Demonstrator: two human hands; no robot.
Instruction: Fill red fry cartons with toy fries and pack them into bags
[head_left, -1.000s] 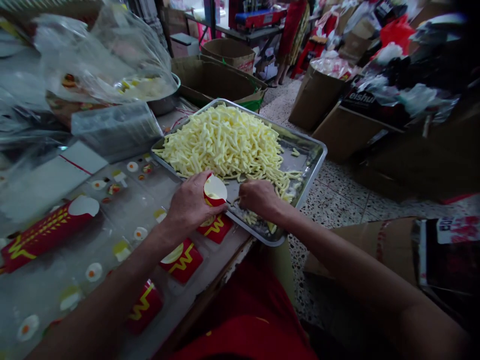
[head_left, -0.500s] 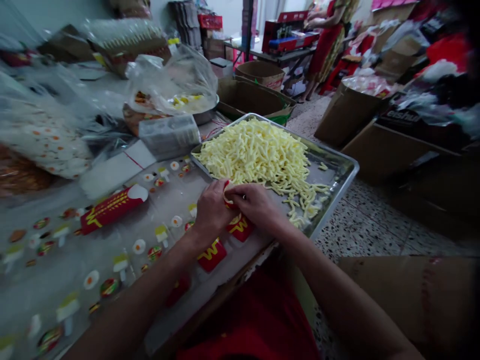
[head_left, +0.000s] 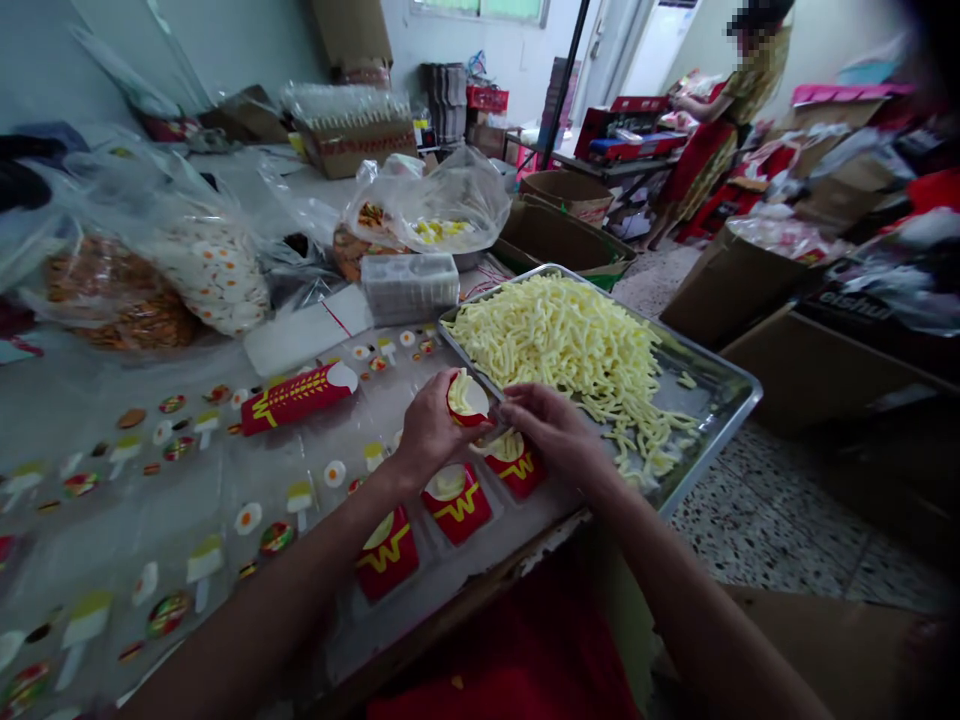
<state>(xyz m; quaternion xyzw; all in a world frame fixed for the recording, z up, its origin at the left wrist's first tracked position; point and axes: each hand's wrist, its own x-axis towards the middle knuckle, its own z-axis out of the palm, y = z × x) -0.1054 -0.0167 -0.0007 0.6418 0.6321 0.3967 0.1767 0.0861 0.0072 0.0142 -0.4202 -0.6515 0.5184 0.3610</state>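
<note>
My left hand (head_left: 435, 425) is wrapped around a small red fries carton (head_left: 471, 415), its open mouth tilted up and a few pale yellow toy-like fries (head_left: 463, 388) inside. Just right of the carton, my right hand (head_left: 551, 425) has its fingers pinched together; whatever is between them cannot be made out. Beyond both hands, a heap of pale yellow fries (head_left: 555, 335) fills much of a metal tray (head_left: 712, 440). Below the hands, red cartons with a yellow zigzag mark, such as this one (head_left: 459, 505), lie in clear plastic moulds along the table edge.
A stack of flattened red cartons (head_left: 300, 397) lies left on the table among rows of small toy foods in clear plastic. Behind are a clear plastic box stack (head_left: 409, 288) and filled bags (head_left: 214, 270). Cardboard boxes (head_left: 559, 235) stand beyond; a person (head_left: 720, 130) works at the back.
My right hand has drawn back to the right from the carton, whose mouth with fries now shows. My left hand still holds it. The view has tilted up and turned left.
</note>
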